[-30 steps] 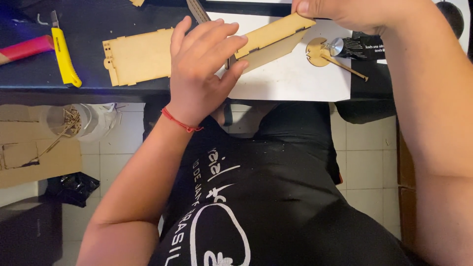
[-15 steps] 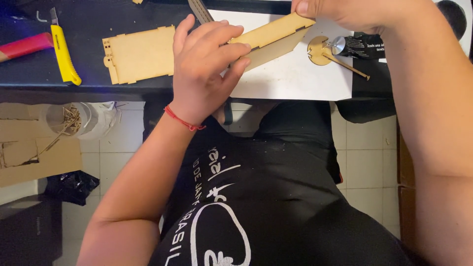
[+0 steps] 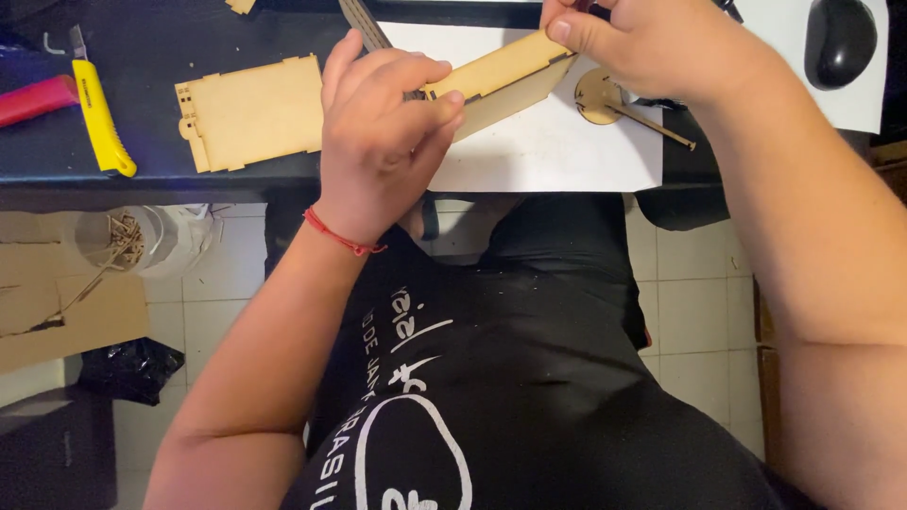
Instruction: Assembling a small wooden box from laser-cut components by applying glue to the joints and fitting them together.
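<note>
A narrow light wooden panel (image 3: 505, 76) stands on edge over a white sheet of paper (image 3: 548, 151) on a dark table. My left hand (image 3: 383, 142), with a red thread on its wrist, grips the panel's near end. My right hand (image 3: 652, 47) pinches its far end between thumb and fingers. A flat wooden panel (image 3: 250, 113) with notched edges lies to the left of my left hand. A dark ridged strip (image 3: 364, 24) sticks out from behind my left hand.
A round wooden disc with a thin stick (image 3: 614, 102) lies under my right hand. A yellow utility knife (image 3: 99, 123) and a red tool (image 3: 33, 99) lie at the left. A black mouse (image 3: 839, 40) sits top right. A clear jar (image 3: 142, 241) and cardboard (image 3: 57, 312) are on the floor.
The view has shifted so the table things sit slightly lower and to the right. My right hand is further in view; both hands keep hold of the narrow panel.
</note>
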